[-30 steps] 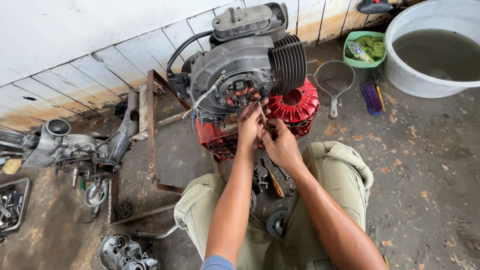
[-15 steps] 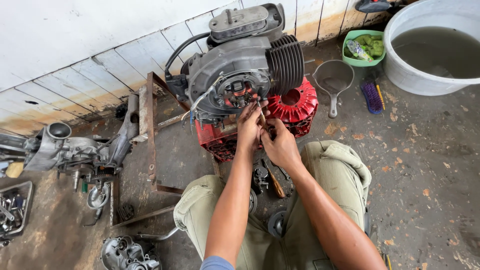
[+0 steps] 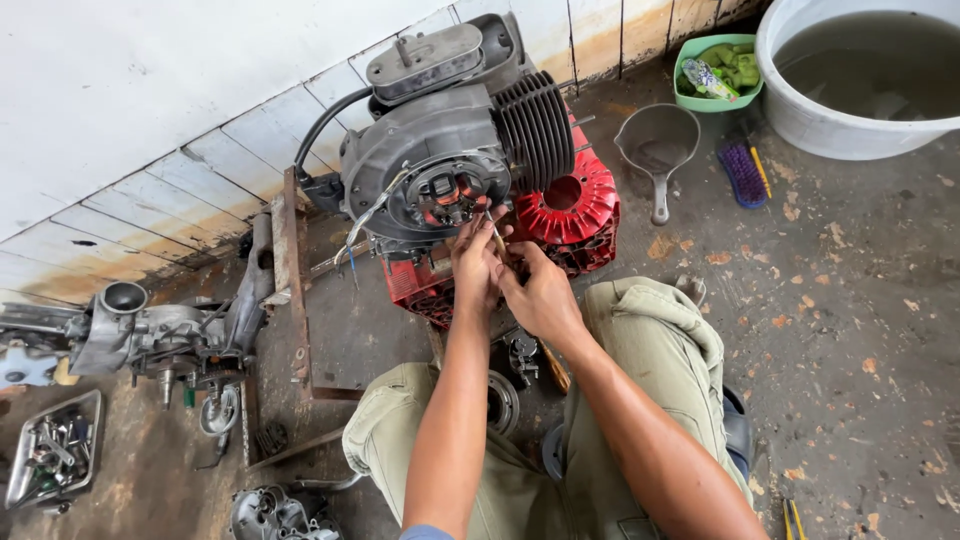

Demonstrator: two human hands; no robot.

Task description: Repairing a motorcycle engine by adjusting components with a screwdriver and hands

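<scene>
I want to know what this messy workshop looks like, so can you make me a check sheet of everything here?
Surface: stained concrete floor, scattered with small brown flakes.
Job's things: grey engine with black cooling fins, resting on a red finned part; a thin tool sits at the fingers.
Clutter: metal tray of small parts, another engine casing, grey funnel, purple brush, green bowl.
Hands: left hand and right hand meet below the engine's round opening.
Cables: black hose and thin wires on the engine.
Surroundings: white tiled wall, big tub of murky water.
</scene>
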